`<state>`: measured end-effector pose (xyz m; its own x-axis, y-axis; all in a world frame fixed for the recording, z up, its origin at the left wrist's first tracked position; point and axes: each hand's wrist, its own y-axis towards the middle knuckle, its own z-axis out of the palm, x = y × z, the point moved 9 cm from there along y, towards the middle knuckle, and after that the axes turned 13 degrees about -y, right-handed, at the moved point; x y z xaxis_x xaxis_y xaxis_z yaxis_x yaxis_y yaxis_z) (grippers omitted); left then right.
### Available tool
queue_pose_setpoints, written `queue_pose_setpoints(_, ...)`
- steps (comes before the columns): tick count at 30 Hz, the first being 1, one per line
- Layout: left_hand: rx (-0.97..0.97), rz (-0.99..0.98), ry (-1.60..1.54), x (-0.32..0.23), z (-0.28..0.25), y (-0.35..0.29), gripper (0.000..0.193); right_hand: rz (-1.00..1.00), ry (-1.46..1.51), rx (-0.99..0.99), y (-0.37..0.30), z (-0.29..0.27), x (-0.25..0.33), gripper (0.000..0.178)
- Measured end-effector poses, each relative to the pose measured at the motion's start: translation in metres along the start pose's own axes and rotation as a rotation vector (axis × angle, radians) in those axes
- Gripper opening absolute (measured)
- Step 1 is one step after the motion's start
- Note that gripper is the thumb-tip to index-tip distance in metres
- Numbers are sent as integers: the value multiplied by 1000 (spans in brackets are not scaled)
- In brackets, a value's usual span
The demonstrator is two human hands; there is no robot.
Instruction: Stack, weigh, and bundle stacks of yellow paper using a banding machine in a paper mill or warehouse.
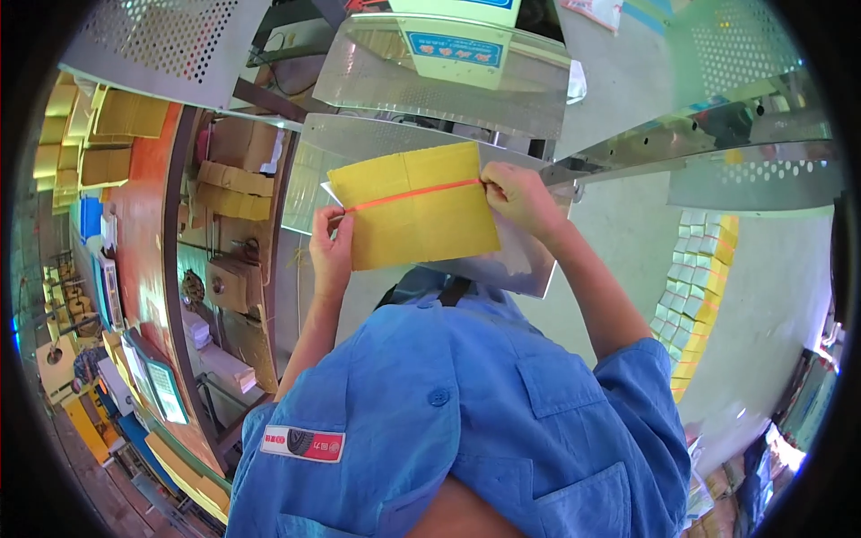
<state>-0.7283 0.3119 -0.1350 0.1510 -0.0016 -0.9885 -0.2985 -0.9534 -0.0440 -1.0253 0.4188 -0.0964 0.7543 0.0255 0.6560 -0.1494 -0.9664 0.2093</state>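
Observation:
A yellow-brown cardboard sheet (421, 229) lies tilted in front of me over a grey metal tabletop (525, 269). A thin red strap (413, 194) runs across it from edge to edge. A white corner (330, 190) peeks out at its left side; what lies under the cardboard is hidden. At the left edge, my left hand (332, 249) pinches the strap's end between thumb and fingers. My right hand (520, 197) is closed in a fist around the strap's other end, at the right edge.
Beyond the table stands a machine with a clear sloped cover (439, 72). A metal rail (682, 134) juts in from the right. Strapped white-and-yellow bundles (695, 287) line the floor at right. To the left, a red-brown bench (143, 233) holds cardboard, with shelves (229, 278) beside it.

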Motion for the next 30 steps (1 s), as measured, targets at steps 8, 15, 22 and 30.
queue_pose_setpoints(8,64,-18,-17,3,1,2,11,67,-30,31,-20,3,-2,11)
queue_pose_setpoints(15,-24,-285,-251,12,-9,-1,15,235,269,-17,-33,18,-35,11)
queue_pose_setpoints(22,-74,-566,-223,59,10,20,53,845,736,-67,-42,62,-78,23)
queue_pose_setpoints(30,-51,-312,-728,-1,23,16,61,535,991,-355,-28,20,-9,34)
